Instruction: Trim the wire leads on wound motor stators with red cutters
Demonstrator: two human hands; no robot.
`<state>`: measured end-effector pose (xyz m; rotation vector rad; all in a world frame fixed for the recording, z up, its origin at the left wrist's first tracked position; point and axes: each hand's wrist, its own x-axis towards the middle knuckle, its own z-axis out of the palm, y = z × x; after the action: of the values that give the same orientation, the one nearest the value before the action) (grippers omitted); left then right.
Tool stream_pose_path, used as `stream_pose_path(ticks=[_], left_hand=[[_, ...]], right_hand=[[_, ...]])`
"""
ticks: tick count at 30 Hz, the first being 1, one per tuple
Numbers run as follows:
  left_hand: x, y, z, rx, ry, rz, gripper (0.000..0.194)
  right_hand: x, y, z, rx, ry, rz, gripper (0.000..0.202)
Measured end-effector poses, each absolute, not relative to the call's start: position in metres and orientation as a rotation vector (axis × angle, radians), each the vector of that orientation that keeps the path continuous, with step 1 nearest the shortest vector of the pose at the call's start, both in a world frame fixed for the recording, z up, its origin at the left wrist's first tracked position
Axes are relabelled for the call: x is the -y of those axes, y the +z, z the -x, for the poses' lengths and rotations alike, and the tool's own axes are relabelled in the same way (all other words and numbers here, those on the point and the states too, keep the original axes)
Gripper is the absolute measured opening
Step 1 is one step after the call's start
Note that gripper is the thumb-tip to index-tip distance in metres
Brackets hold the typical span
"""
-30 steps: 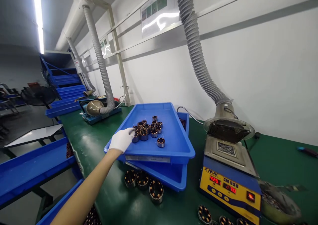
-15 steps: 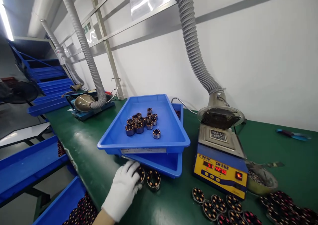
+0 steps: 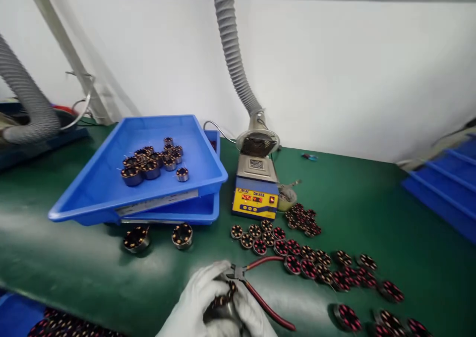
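My left hand (image 3: 195, 302) and my right hand (image 3: 253, 311), both in white gloves, meet at the bottom centre. Their fingers are closed around a motor stator (image 3: 220, 307), a ring-shaped part with a dark inside, partly hidden by the gloves. Just beyond my fingertips lie diagonal cutters (image 3: 238, 273) with dark red handles spread apart. Two more stators, one at the left (image 3: 136, 239) and one nearer the middle (image 3: 182, 235), stand on the green table in front of the blue tray (image 3: 92, 198).
Smaller stators sit inside the upper tray, which rests askew on another. Right of it stands a yellow-and-blue heating unit (image 3: 255, 198) under a grey extraction hose (image 3: 234, 44). Many red- and gold-tipped stators (image 3: 308, 267) spread across the right side. A blue bin (image 3: 18, 312) of parts sits lower left.
The view has swung right and down. My left hand has left the stators by the tray and come back near me. My right hand has come into view, and both hands hold a stator.
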<state>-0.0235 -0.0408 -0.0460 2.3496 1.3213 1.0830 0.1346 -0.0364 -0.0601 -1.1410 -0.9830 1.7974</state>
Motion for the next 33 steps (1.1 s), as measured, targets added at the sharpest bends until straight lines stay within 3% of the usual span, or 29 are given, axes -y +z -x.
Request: stream_pose_path(ticks=[3, 5, 9, 13, 16, 20, 22, 25, 26, 30, 33], left_hand=[[0.041, -0.05, 0.007, -1.382, 1.208, -2.371, 0.054], [0.039, -0.053, 0.005, -1.323, 1.22, -2.371, 0.049], [0.025, -0.045, 0.01, -1.258, 1.272, -1.988, 0.02], [0.013, -0.036, 0.014, -1.318, 1.116, -1.312, 0.036], [0.018, -0.042, 0.017, -1.221, 1.038, -1.154, 0.033], [0.025, -0.052, 0.016, -1.064, 0.885, -1.408, 0.074], [0.021, -0.049, 0.009, -1.068, 0.897, -1.444, 0.061], [0.013, -0.04, -0.006, -1.195, 1.044, -1.261, 0.019], [0.012, -0.038, -0.009, -1.248, 1.093, -1.124, 0.016], [0.014, -0.041, -0.009, -1.346, 1.206, -0.598, 0.039], [0.019, -0.046, 0.002, -1.292, 1.234, -0.706, 0.043]], right_hand=[[0.04, -0.061, -0.131, 0.659, 1.906, 1.022, 0.043], [0.041, -0.059, -0.128, 0.497, 1.955, 0.899, 0.044], [0.041, -0.052, -0.122, 0.406, 2.024, 0.735, 0.04], [0.039, -0.05, -0.12, 0.335, 2.157, 0.696, 0.044], [0.037, -0.05, -0.121, 0.209, 2.215, 0.66, 0.047], [0.036, -0.052, -0.124, 0.153, 2.145, 0.702, 0.046], [0.037, -0.054, -0.124, 0.146, 2.166, 0.702, 0.044], [0.038, -0.058, -0.125, 0.147, 2.183, 0.674, 0.037], [0.038, -0.059, -0.125, 0.158, 2.181, 0.675, 0.036], [0.036, -0.056, -0.127, 0.186, 2.27, 0.627, 0.046], [0.033, -0.05, -0.128, 0.11, 2.319, 0.558, 0.05]])
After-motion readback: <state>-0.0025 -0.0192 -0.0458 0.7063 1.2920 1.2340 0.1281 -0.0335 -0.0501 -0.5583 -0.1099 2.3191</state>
